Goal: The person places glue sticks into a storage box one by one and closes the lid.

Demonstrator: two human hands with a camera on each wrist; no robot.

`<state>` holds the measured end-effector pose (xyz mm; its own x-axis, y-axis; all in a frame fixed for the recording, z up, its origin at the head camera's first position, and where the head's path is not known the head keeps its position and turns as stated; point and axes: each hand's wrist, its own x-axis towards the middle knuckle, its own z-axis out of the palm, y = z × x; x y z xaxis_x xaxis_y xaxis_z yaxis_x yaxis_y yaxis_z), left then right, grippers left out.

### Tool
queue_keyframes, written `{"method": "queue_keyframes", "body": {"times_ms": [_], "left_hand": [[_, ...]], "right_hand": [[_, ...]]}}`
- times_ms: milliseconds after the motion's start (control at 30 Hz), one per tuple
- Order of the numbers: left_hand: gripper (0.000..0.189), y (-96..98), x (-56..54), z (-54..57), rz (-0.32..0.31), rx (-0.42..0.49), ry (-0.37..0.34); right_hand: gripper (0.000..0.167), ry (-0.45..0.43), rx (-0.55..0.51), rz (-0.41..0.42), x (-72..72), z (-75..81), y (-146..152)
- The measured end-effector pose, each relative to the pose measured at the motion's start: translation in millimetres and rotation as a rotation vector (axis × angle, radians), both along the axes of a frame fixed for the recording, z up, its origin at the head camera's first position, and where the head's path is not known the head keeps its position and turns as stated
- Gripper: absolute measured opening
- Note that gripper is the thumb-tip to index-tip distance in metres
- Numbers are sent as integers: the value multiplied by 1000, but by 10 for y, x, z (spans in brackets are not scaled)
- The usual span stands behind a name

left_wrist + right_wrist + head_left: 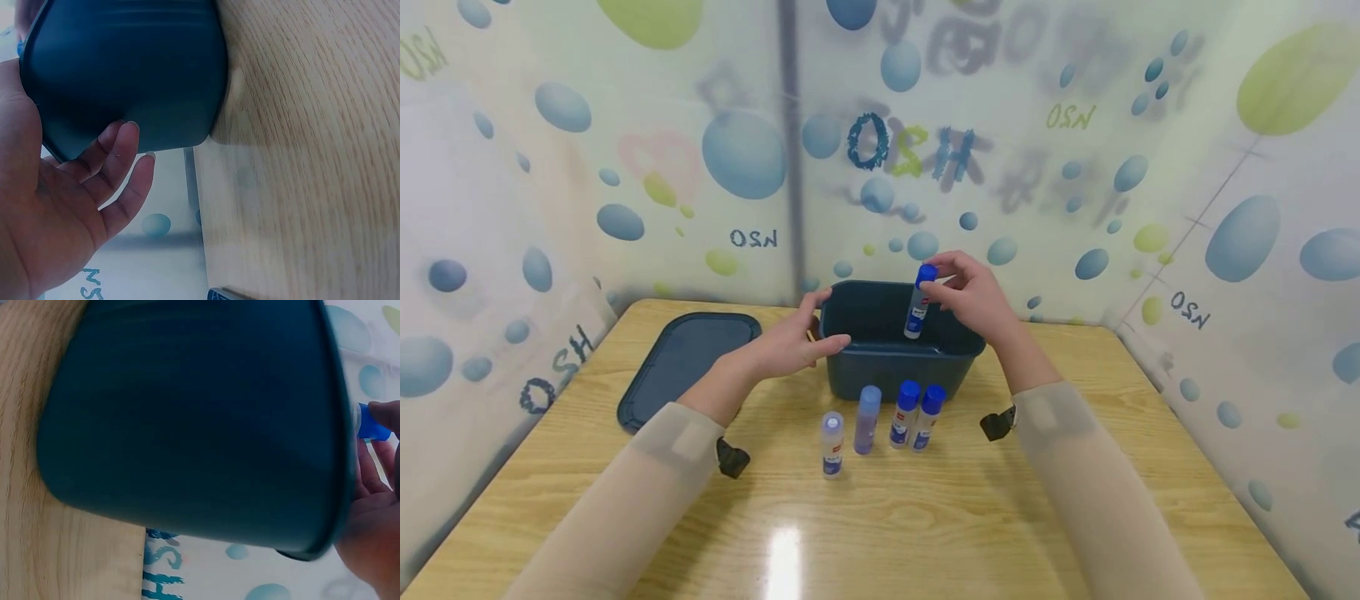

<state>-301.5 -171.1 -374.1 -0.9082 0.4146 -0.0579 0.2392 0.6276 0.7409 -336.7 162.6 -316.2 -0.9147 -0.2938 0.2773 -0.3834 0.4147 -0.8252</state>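
Observation:
Over the dark teal plastic bin (887,371), my right hand (973,300) pinches a clear liquid-glue bottle (915,312) by its blue cap. The bottle hangs upright, slightly tilted, its lower part within the bin's opening. In the right wrist view its blue cap (373,422) shows between thumb and fingers past the rim; the bin hides the rest. My left hand (786,342) rests at the bin's left end, thumb and fingers spread along the rim. In the left wrist view the loosely bent fingers (119,162) lie by the outer wall.
In front of the bin stand a clear-capped bottle (832,446), a light-blue-capped bottle (867,421) and two blue-capped bottles (904,414) side by side. The dark lid (688,362) lies flat on the wooden table (880,525) at left. Patterned curtains (850,208) enclose the table.

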Motion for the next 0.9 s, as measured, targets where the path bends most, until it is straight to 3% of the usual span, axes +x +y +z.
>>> {"method": "queue_keyframes", "body": {"times_ms": [333, 900], "left_hand": [[105, 8, -14, -15, 9, 6, -12], [105, 6, -12, 7, 12, 7, -8]], "right_hand": [[39, -60, 67, 42, -223, -82, -197], [36, -93, 201, 130, -477, -84, -451]]}}
